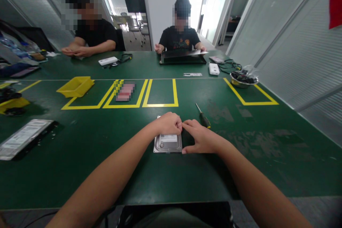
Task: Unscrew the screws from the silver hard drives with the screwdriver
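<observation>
A hard drive (167,143) lies flat, label side up, on the green desk (80,164) directly in front of the person, near the desk's front edge. The left hand (169,123) rests on the drive's far end with the fingers curled down over it; the grip appears closed against the far right corner of the casing, though the fingertips themselves are hidden beneath the knuckles. The right hand (201,138) lies just beside the drive's right edge, thumb tip touching the near right corner and fingers extended toward the left hand, so that the two hands meet at the drive's far right corner. Whether the right grip pinches anything small at that point cannot be determined. A screwdriver (203,115) with a dark and yellow handle lies on the desk just beyond the right hand, apart from it. A second hard drive (24,138) lies well to the left, near the desk's left edge. Farther back, yellow tape (160,105) marks several rectangular bays; a yellow bin (76,86) sits in the leftmost bay. A metal bowl (243,80) holding dark items stands at the far right bay. Two other people sit at the far side of the desk; one has both hands on a laptop (183,57), the other rests folded hands on the desk surface.
</observation>
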Motion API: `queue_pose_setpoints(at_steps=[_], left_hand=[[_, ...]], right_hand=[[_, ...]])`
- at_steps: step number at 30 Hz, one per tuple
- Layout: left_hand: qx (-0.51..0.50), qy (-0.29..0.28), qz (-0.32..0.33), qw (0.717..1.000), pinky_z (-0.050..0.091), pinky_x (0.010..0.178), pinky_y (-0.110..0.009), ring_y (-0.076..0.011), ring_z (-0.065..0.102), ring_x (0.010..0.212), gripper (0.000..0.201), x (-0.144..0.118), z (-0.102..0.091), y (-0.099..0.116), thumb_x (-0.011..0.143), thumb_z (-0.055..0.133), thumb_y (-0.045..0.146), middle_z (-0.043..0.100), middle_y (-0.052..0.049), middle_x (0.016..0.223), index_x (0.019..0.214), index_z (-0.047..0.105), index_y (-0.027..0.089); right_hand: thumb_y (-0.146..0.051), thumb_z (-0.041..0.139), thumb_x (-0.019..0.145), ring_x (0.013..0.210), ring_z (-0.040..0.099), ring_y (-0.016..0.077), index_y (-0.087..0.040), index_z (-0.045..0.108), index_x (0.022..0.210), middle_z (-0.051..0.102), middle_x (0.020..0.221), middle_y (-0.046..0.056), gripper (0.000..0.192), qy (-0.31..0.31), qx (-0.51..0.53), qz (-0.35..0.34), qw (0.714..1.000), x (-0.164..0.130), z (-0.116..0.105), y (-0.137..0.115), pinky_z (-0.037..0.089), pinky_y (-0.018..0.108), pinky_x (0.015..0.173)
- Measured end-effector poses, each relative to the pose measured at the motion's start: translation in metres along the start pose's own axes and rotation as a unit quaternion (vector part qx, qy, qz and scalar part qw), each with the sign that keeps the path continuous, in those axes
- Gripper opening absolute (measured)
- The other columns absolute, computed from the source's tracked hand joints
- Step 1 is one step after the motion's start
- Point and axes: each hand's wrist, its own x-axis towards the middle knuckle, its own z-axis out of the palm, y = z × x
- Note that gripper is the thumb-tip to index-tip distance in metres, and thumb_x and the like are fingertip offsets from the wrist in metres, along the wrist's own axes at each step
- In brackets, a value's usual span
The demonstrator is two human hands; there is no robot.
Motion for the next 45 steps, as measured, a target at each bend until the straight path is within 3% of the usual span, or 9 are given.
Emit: queue_pose_setpoints(at_steps=[18,22,25,28,30,35,40,45], left_hand=[[-0.019,0.004,-0.031,0.999,0.041,0.058,-0.023,-0.0143,0.064,0.070,0.014,-0.001,-0.001,-0.002,0.069,0.066,0.020,0.073,-0.001,0.075,0.078,0.076,0.018],[-0.024,0.000,-0.025,0.999,0.043,0.060,-0.022,-0.0141,0.065,0.072,0.013,-0.003,-0.002,-0.001,0.070,0.067,0.018,0.073,-0.001,0.077,0.080,0.076,0.018],[-0.029,-0.009,-0.028,0.999,0.043,0.060,-0.022,-0.0138,0.065,0.070,0.014,-0.003,-0.003,-0.001,0.070,0.068,0.017,0.073,-0.001,0.076,0.080,0.077,0.018],[-0.032,-0.011,-0.029,0.999,0.043,0.060,-0.021,-0.0132,0.064,0.069,0.014,-0.003,-0.003,-0.002,0.070,0.069,0.017,0.073,0.000,0.076,0.082,0.077,0.017],[-0.035,-0.004,-0.026,0.999,0.043,0.061,-0.021,-0.0131,0.064,0.071,0.015,-0.004,-0.002,-0.003,0.071,0.070,0.017,0.073,0.000,0.078,0.085,0.076,0.017],[-0.014,0.051,0.017,0.998,0.046,0.075,-0.025,-0.0166,0.064,0.084,0.019,-0.017,0.003,-0.006,0.076,0.071,0.018,0.070,-0.002,0.090,0.095,0.072,0.017],[0.029,0.132,0.050,0.990,0.045,0.094,-0.036,-0.0234,0.058,0.106,0.024,-0.045,0.015,-0.006,0.082,0.068,0.022,0.065,-0.006,0.109,0.105,0.065,0.019],[0.052,0.159,0.052,0.984,0.043,0.102,-0.040,-0.0257,0.055,0.115,0.034,-0.071,0.031,0.005,0.090,0.063,0.036,0.063,-0.010,0.119,0.118,0.060,0.018]], right_hand=[[-0.055,0.076,0.074,0.115,0.047,0.0290,-0.012,0.049,0.136,0.051,0.127,0.015,0.080,0.004,0.005,-0.008,1.000,0.000,-0.002,0.000,0.045,0.045,0.102],[-0.048,0.069,0.081,0.116,0.048,0.0269,-0.011,0.052,0.134,0.053,0.127,0.015,0.067,0.013,-0.009,-0.020,1.000,-0.001,-0.005,0.000,0.045,0.041,0.102],[-0.029,0.062,0.085,0.114,0.052,0.0223,-0.013,0.057,0.128,0.057,0.123,0.012,0.046,0.025,-0.032,-0.012,0.999,0.000,-0.006,0.001,0.045,0.034,0.102],[-0.015,0.045,0.089,0.112,0.054,0.0195,-0.013,0.060,0.122,0.060,0.118,0.011,0.036,0.059,-0.064,0.031,0.996,0.001,-0.006,0.004,0.043,0.031,0.102],[-0.012,0.039,0.090,0.111,0.053,0.0225,-0.011,0.062,0.119,0.060,0.115,0.013,0.037,0.096,-0.099,0.083,0.987,0.002,-0.006,0.006,0.042,0.035,0.101],[-0.013,0.043,0.086,0.100,0.051,0.0283,-0.012,0.063,0.106,0.058,0.104,0.015,0.029,0.146,-0.185,0.196,0.952,0.003,-0.002,0.010,0.043,0.039,0.090],[-0.016,0.046,0.086,0.095,0.049,0.0266,-0.016,0.061,0.101,0.055,0.101,0.014,0.021,0.152,-0.234,0.253,0.926,0.004,-0.002,0.009,0.042,0.035,0.083],[-0.020,0.046,0.087,0.092,0.050,0.0281,-0.015,0.059,0.101,0.054,0.101,0.015,0.020,0.148,-0.263,0.301,0.905,0.004,-0.002,0.007,0.042,0.036,0.074]])
